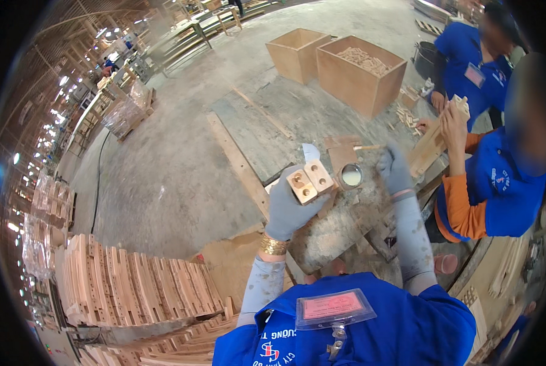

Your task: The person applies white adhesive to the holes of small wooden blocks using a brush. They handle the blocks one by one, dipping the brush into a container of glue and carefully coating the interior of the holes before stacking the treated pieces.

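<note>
My left hand, in a grey glove, grips two small wooden blocks side by side, their drilled end faces turned up toward me. My right hand, also gloved, holds a thin wooden stick just above a small round cup of white glue. The cup stands on a rough wooden work surface, right beside the blocks.
Two co-workers in blue shirts sit at the right; one holds a wooden piece. Two open wooden crates stand behind, one holding small wooden parts. Stacks of cut wooden pieces lie at my lower left. A long plank rests on the concrete floor.
</note>
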